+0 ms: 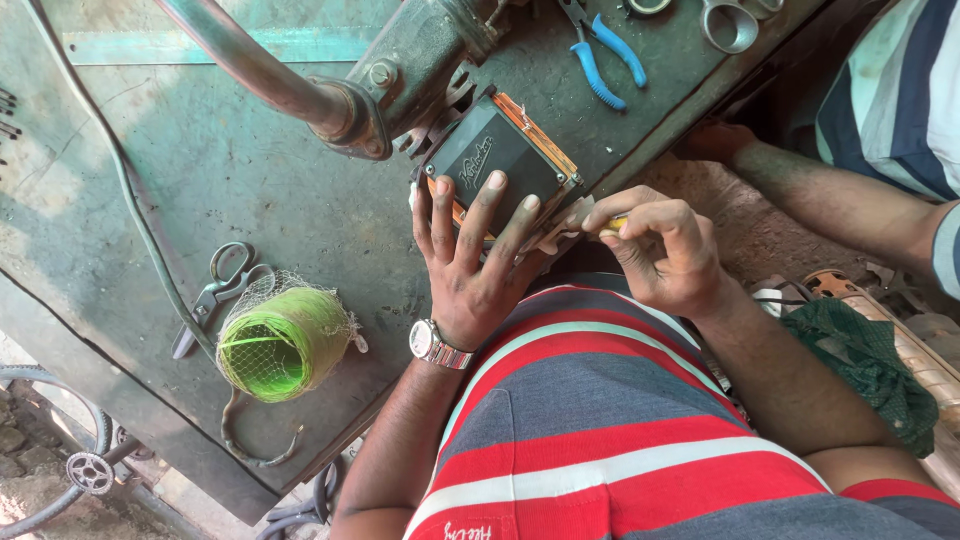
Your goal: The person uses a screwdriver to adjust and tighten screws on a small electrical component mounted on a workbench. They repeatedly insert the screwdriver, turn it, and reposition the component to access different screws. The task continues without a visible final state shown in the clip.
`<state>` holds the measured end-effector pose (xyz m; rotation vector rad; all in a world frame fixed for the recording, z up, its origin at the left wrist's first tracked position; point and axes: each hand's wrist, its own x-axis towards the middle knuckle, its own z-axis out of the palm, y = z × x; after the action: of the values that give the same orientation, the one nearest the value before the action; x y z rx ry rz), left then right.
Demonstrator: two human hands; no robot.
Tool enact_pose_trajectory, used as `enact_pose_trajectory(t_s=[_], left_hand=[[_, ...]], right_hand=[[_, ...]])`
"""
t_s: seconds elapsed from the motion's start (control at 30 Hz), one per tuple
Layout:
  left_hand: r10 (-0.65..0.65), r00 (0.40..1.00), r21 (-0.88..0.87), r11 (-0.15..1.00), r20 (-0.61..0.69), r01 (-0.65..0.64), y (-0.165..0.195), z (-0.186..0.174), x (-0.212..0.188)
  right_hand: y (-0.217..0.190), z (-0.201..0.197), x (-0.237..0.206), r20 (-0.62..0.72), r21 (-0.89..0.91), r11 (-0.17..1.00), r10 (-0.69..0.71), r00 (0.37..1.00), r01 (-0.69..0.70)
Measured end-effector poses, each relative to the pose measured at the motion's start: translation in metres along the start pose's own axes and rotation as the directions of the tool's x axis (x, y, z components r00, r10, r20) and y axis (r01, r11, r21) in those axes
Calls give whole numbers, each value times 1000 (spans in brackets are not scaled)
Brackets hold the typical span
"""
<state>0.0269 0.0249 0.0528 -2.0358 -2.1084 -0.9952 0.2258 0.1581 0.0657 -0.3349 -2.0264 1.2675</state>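
My left hand (472, 262) lies flat with spread fingers on a black box-shaped part with an orange gasket edge (500, 155), at the near edge of a green metal workbench (230, 150). My right hand (662, 248) is closed around a small yellow-handled tool (618, 224), its tip at the box's right corner. A watch sits on my left wrist. The box is joined to a grey motor housing (420, 55) with a curved metal pipe (250, 65).
A spool of green twine in netting (283, 343) and scissors (215, 292) lie at the left. Blue-handled pliers (605, 55) and metal rings (730, 25) rest at the top. Another person's arm (830, 195) reaches in from the right. A green cloth (860, 365) lies beside me.
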Motion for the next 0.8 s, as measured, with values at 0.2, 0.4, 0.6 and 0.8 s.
enact_pose_trajectory(t_s=[0.2, 0.4, 0.6, 0.8], left_hand=[[31, 999, 22, 999, -33, -30, -2, 3, -1], [24, 998, 21, 1000, -63, -22, -2, 9, -4], [25, 998, 22, 999, -49, -24, -1, 11, -5], [14, 999, 4, 1000, -46, -14, 1, 7, -2]], right_hand=[[0, -2, 8, 60, -30, 999, -20, 998, 22], [0, 2, 6, 106, -40, 999, -29, 994, 33], [-3, 2, 5, 89, -31, 999, -22, 996, 25], [-12, 15, 8, -9, 215, 976, 27, 1000, -25]])
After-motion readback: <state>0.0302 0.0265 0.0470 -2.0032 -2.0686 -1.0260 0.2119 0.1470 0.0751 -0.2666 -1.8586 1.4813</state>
